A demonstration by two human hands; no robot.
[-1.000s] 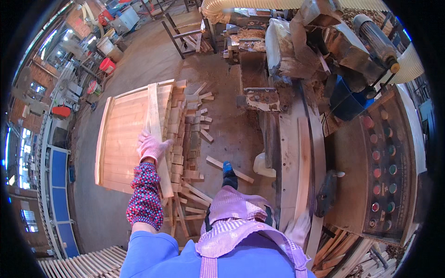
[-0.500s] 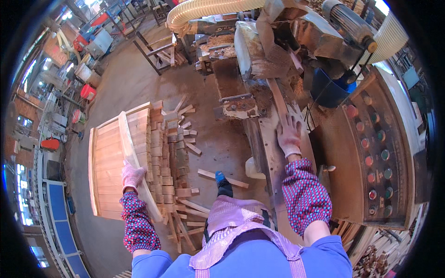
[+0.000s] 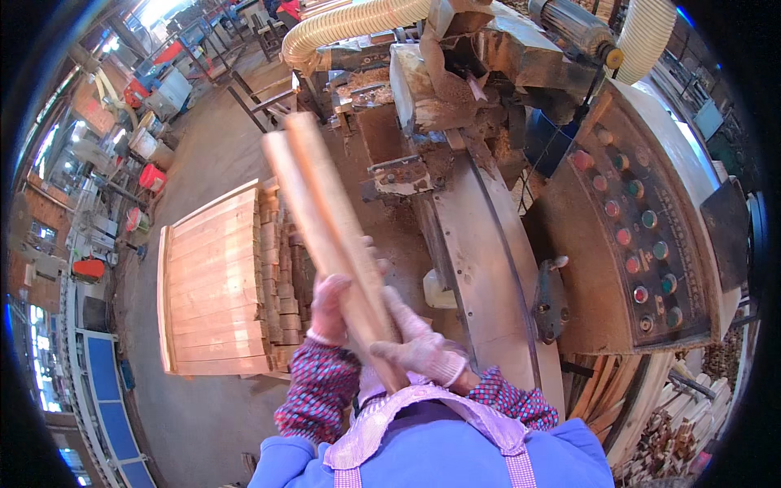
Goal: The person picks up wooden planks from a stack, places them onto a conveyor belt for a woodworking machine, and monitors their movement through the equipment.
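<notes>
Woodworking shop with a dusty concrete floor (image 3: 203, 146), seen from above. At centre, left hand (image 3: 329, 305) in a pale glove, wrapped around the near end of a long wooden slat (image 3: 325, 220) from its left side. Right hand (image 3: 415, 342), gloved too, clasped over the same slat from the right, just below and touching the left. Slat held tilted, far end raised up and leftward, blurred; looks like two strips held together, though cannot tell for sure. Checked sleeves at both wrists, blue top and pink apron straps beneath.

Just left of the hands, a stack of flat boards (image 3: 211, 285) on the floor, with short blocks (image 3: 281, 276) piled along its right edge. To the right, a long metal machine bed (image 3: 488, 268) running up to a dusty cutter housing (image 3: 439, 89). Further right, a control panel (image 3: 643, 236) dotted with round coloured buttons. Up top, a ribbed extraction hose (image 3: 358, 20). Lower right, bundled sticks (image 3: 675, 431).
</notes>
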